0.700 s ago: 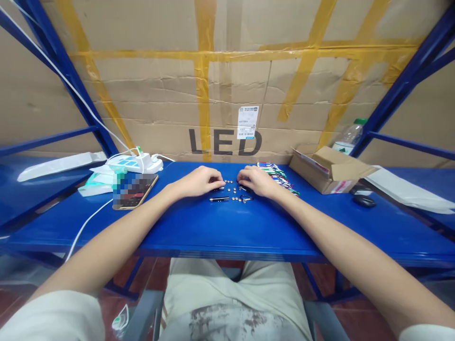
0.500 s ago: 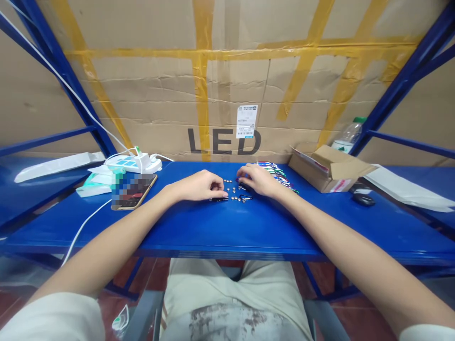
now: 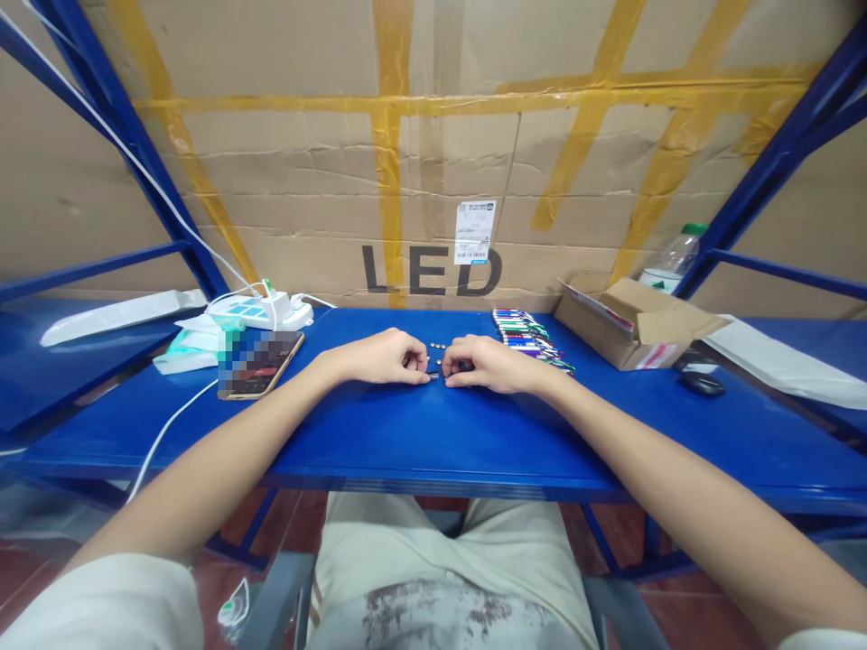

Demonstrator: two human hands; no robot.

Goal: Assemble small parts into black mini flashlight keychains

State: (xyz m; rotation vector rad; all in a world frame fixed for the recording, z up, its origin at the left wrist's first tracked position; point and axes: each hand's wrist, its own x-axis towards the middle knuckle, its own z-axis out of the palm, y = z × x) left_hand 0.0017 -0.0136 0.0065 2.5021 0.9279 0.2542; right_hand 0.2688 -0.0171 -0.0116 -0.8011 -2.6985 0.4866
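Note:
My left hand [image 3: 393,359] rests on the blue tabletop with thumb and fingers pinched. At its fingertips a short dark tube with a shiny end [image 3: 433,375] shows. My right hand [image 3: 484,364] is just to the right, fingers curled and closed close to the tube's end; what they hold, if anything, is hidden. Several small round silvery pieces like button cells [image 3: 438,347] lie just behind and between the hands. Beyond my right hand, several small coloured metal tubes with clips [image 3: 521,334] lie in a row.
An opened cardboard box [image 3: 637,320] stands at the right, with a black mouse [image 3: 703,384] before it and a bottle [image 3: 677,257] behind. At the left lie a phone [image 3: 264,366], a tissue pack [image 3: 193,348] and a white power strip [image 3: 261,311]. A large carton [image 3: 304,199] closes off the back.
My right hand has moved toward me and slightly left, up to the left hand's fingertips. The dark clipped piece that lay under it no longer shows. The view has shifted slightly.

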